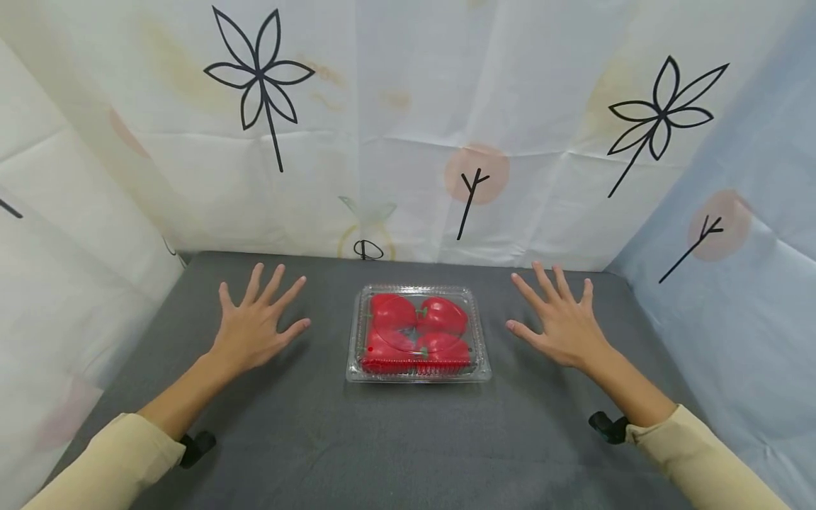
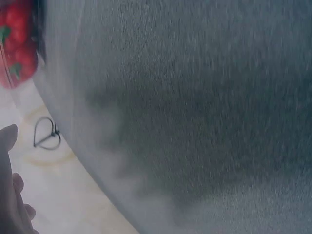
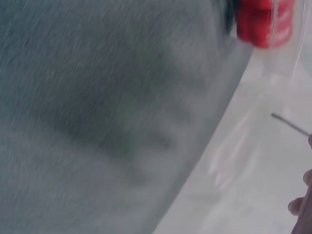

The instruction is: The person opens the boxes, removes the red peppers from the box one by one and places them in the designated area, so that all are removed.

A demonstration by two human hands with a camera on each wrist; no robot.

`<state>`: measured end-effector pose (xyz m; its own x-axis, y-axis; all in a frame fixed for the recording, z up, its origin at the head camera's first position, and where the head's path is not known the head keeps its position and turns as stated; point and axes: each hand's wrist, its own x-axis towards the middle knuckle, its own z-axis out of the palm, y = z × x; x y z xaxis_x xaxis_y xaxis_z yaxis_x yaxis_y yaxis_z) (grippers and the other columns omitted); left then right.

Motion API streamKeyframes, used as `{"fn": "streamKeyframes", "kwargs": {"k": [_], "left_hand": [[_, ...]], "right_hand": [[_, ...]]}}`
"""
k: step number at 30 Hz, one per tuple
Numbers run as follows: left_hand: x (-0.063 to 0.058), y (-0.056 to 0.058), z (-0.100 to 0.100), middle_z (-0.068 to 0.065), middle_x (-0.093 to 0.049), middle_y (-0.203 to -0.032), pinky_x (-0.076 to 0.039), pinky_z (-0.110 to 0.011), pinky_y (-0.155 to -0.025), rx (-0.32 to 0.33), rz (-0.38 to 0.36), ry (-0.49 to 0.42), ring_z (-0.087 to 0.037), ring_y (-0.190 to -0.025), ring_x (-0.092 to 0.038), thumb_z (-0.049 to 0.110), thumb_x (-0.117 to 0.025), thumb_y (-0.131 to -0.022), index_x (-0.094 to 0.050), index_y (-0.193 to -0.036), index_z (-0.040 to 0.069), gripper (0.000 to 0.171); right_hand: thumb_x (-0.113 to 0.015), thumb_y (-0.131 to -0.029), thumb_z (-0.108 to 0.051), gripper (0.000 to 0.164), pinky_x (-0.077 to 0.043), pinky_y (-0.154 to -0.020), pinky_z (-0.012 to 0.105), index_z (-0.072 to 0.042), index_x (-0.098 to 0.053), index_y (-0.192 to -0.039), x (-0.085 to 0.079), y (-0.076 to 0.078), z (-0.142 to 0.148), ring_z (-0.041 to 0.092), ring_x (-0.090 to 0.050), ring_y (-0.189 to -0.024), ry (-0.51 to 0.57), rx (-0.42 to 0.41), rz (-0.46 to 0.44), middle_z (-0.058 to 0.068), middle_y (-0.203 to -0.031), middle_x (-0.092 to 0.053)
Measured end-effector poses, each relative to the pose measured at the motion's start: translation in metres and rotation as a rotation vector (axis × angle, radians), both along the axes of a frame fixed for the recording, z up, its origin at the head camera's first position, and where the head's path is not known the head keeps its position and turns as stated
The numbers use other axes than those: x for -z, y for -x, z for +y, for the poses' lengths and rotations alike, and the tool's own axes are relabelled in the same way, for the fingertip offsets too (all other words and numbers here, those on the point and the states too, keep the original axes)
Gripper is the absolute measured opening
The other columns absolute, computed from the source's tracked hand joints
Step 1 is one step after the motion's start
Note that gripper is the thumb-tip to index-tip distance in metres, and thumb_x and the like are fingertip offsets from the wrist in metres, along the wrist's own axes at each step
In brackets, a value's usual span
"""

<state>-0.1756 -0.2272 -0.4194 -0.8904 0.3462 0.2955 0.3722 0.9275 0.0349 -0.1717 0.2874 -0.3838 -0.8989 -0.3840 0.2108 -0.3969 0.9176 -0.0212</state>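
A clear plastic clamshell box (image 1: 417, 375) sits closed on the grey table, with several red bell peppers (image 1: 441, 316) inside. Left of the box, my left hand (image 1: 255, 326) is held with its fingers spread, holding nothing. My right hand (image 1: 561, 322) mirrors it on the other side, fingers spread and apart from the box. In the left wrist view, the peppers (image 2: 18, 29) show at the upper left, and a few fingertips (image 2: 7, 139) at the left edge. The right wrist view shows red peppers (image 3: 265, 24) at the top right and parts of fingers (image 3: 304, 204) at the lower right.
The grey tabletop (image 1: 408, 446) ends at a white patterned cloth (image 1: 395, 142) hanging behind it. More cloth hangs on the left (image 1: 64, 248) and right (image 1: 752, 297) sides. Dark straps with small devices (image 1: 608, 427) are on both wrists.
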Motion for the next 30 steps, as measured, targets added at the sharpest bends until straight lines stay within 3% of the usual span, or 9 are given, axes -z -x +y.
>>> {"fn": "streamKeyframes", "kwargs": {"k": [8, 14, 22, 30], "left_hand": [[0.003, -0.014, 0.021, -0.014, -0.026, -0.162, -0.009, -0.081, -0.103, 0.077, -0.028, -0.027, -0.040, -0.149, -0.014, 0.056, -0.060, -0.092, -0.034, -0.155, 0.023, 0.076], [0.010, -0.026, 0.033, -0.014, -0.027, -0.161, -0.011, -0.079, -0.104, 0.135, -0.055, -0.039, -0.041, -0.148, -0.017, 0.055, -0.060, -0.092, -0.033, -0.156, 0.021, 0.077], [0.015, -0.037, 0.047, -0.013, -0.025, -0.162, -0.015, -0.078, -0.104, 0.202, -0.174, -0.093, -0.040, -0.148, -0.020, 0.053, -0.060, -0.093, -0.030, -0.157, 0.021, 0.078], [0.017, -0.041, 0.053, -0.010, -0.028, -0.161, -0.024, -0.075, -0.104, 0.282, -0.321, -0.205, -0.037, -0.145, -0.030, 0.050, -0.061, -0.094, -0.028, -0.157, 0.017, 0.078]], "right_hand": [[-0.054, -0.091, -0.063, 0.080, -0.009, -0.105, 0.078, -0.025, -0.029, -0.157, 0.006, -0.009, -0.023, 0.040, -0.011, -0.150, -0.009, -0.196, 0.057, 0.011, -0.166, -0.012], [-0.050, -0.093, -0.064, 0.078, -0.007, -0.110, 0.073, -0.025, -0.029, -0.157, 0.011, -0.017, -0.039, 0.039, -0.014, -0.150, -0.058, -0.328, 0.036, 0.015, -0.164, -0.017], [-0.058, -0.092, -0.059, 0.080, -0.015, -0.110, 0.072, -0.028, -0.026, -0.158, 0.016, -0.025, -0.054, 0.037, -0.019, -0.149, -0.098, -0.430, 0.018, 0.013, -0.165, -0.014], [-0.060, -0.093, -0.055, 0.078, -0.024, -0.108, 0.070, -0.027, -0.028, -0.157, 0.020, -0.028, -0.067, 0.035, -0.024, -0.148, -0.079, -0.560, 0.048, 0.015, -0.162, -0.024]]}}
